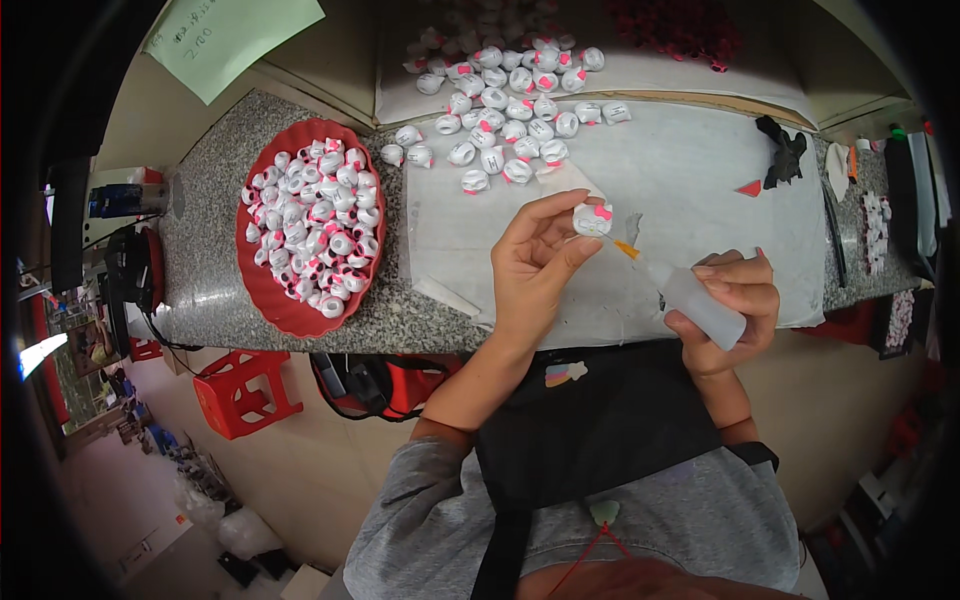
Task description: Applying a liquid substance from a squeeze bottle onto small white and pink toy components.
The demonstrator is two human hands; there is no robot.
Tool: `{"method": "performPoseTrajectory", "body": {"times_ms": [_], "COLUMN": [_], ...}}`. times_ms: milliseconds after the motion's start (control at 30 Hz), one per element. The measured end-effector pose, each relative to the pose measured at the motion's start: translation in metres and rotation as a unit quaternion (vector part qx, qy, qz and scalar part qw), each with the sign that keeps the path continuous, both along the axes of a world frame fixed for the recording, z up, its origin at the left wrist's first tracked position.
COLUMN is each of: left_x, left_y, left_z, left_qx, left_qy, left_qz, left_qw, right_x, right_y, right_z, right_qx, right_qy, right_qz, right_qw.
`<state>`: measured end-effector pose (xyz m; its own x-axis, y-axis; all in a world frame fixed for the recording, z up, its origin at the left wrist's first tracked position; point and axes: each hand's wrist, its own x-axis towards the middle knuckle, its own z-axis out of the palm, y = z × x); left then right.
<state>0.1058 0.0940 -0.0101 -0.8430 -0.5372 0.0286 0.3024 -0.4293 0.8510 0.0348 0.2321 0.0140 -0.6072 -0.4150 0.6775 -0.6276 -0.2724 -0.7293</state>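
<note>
My left hand pinches a small white cat-head piece with a pink bow between thumb and fingers, above the white paper. Wrapped in the fingers of my right hand is a translucent squeeze bottle, tilted toward the left. Its orange needle tip points at the lower side of the white piece; whether the needle touches it I cannot tell. More white pieces of the same kind lie loose on the far part of the paper.
A red scalloped tray heaped with similar pieces stands on the speckled stone counter at left. Black scraps and a red scrap lie at right. Dark red pieces sit on the far shelf. A red stool stands below left.
</note>
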Motion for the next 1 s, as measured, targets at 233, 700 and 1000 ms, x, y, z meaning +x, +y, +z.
{"method": "performPoseTrajectory", "body": {"times_ms": [233, 700, 1000], "left_x": [0.0012, -0.0002, -0.0001], "left_y": [-0.0003, 0.0011, 0.0002], "left_z": [0.0005, -0.0011, -0.0003], "left_qx": [-0.013, -0.021, -0.014], "left_qy": [-0.011, -0.016, -0.011], "left_qz": [-0.008, -0.001, -0.003], "left_qw": [1.0, 1.0, 1.0], "right_x": [-0.0002, 0.001, -0.0014], "right_y": [0.0005, 0.0033, 0.0028], "right_z": [-0.001, -0.0019, -0.0042], "right_qx": [0.01, 0.011, -0.014], "right_qy": [0.005, 0.004, 0.002], "right_qz": [0.0, 0.001, -0.005], "right_qw": [1.0, 1.0, 1.0]}}
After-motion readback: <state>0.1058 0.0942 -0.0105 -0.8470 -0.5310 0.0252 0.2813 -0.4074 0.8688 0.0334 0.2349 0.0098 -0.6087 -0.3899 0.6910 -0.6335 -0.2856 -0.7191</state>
